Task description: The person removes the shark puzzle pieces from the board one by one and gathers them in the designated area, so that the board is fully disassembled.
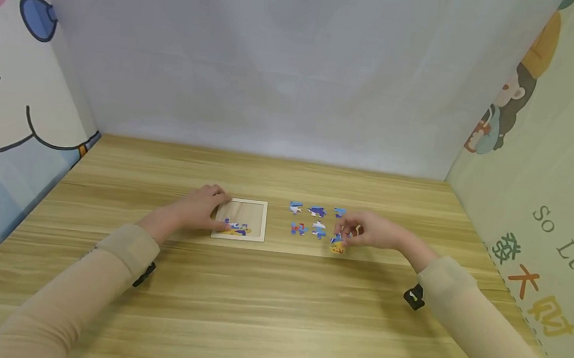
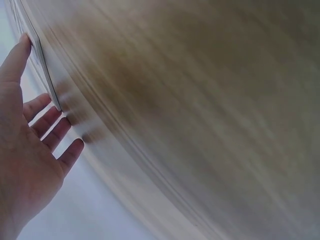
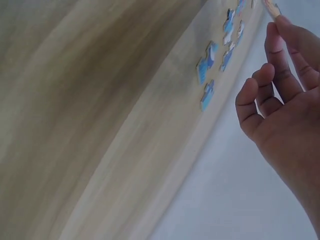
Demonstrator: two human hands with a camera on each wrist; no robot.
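A square wooden puzzle tray (image 1: pixel 264 222) with a pale rim lies on the table. Along its near edge sit some joined blue and yellow pieces. My left hand (image 1: pixel 201 208) rests at the tray's left side, its thumb reaching over the rim onto those pieces. In the left wrist view, that hand's fingers (image 2: pixel 49 121) are spread along the tray edge. Right of the tray, my right hand (image 1: pixel 371 229) pinches a yellow and blue jigsaw piece (image 1: pixel 337 245) between thumb and forefinger. The right wrist view shows this piece (image 3: pixel 271 9) edge-on, raised off the table.
Several loose jigsaw pieces lie between the tray and my right hand, among them a dark blue one (image 1: pixel 317 211) and a red and blue one (image 1: pixel 299 229). A grey-white cloth (image 1: pixel 274 88) hangs behind the wooden table (image 1: pixel 267 301). Printed panels flank both sides.
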